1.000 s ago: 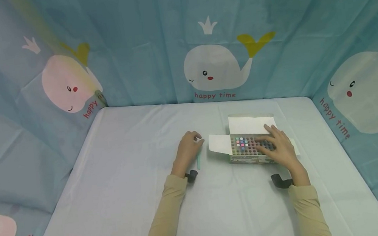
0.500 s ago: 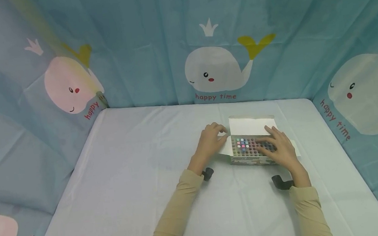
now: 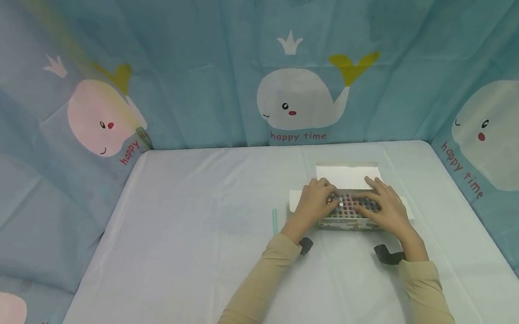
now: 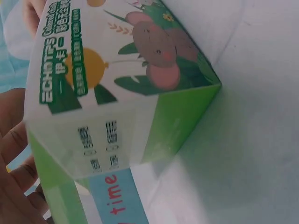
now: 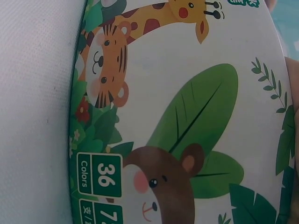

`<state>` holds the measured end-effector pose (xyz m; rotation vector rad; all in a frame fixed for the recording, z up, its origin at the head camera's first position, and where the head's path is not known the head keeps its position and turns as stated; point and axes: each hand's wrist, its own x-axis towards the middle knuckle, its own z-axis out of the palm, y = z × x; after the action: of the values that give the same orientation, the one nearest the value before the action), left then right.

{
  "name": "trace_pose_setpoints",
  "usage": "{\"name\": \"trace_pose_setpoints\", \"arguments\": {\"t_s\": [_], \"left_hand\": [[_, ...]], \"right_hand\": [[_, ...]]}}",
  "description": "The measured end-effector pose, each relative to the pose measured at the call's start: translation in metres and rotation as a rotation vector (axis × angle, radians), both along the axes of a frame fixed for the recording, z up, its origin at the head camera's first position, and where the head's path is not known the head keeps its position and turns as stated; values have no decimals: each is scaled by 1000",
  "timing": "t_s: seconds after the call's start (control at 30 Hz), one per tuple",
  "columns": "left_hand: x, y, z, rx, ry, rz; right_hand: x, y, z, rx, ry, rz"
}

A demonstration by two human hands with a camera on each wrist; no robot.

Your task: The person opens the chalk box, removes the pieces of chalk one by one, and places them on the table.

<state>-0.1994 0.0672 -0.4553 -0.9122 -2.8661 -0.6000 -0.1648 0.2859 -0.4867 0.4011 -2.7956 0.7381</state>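
An open cardboard box (image 3: 340,224) of pens stands right of centre in the head view, with rows of pen ends in a holder. My left hand (image 3: 311,204) is over the box's left part, thumb and fingers bent down among the pen ends (image 3: 341,204); whether they pinch one is hidden. My right hand (image 3: 386,207) rests on the right part, fingers loosely spread. A slim pale green pen (image 3: 274,220) lies left of the box. The wrist views show the printed box side (image 4: 117,70) and the box front (image 5: 201,93) marked 36 colors.
The box's white lid (image 3: 347,175) stands folded back, with a left flap (image 3: 294,199) spread outward. Black wrist mounts (image 3: 389,255) sit at both wrists. A white cloth covers the table (image 3: 170,254); a blue whale-print curtain (image 3: 198,105) surrounds it.
My left hand has moved right from beside the green pen, over the left flap, onto the box's pen ends. My right hand has stayed on the box. The head view has shifted slightly.
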Motion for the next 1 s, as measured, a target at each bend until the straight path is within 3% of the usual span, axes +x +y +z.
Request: {"name": "trace_pose_setpoints", "arguments": {"t_s": [0.23, 0.5, 0.77, 1.0], "left_hand": [[3, 8, 1, -73, -11, 61], [3, 7, 3, -65, -22, 57], [2, 8, 2, 10, -28, 48], [3, 6, 7, 220, -32, 32]], "right_hand": [[1, -1, -1, 5, 3, -9], [2, 0, -1, -13, 20, 3], [1, 1, -2, -19, 29, 12], [2, 1, -2, -34, 22, 12]]}}
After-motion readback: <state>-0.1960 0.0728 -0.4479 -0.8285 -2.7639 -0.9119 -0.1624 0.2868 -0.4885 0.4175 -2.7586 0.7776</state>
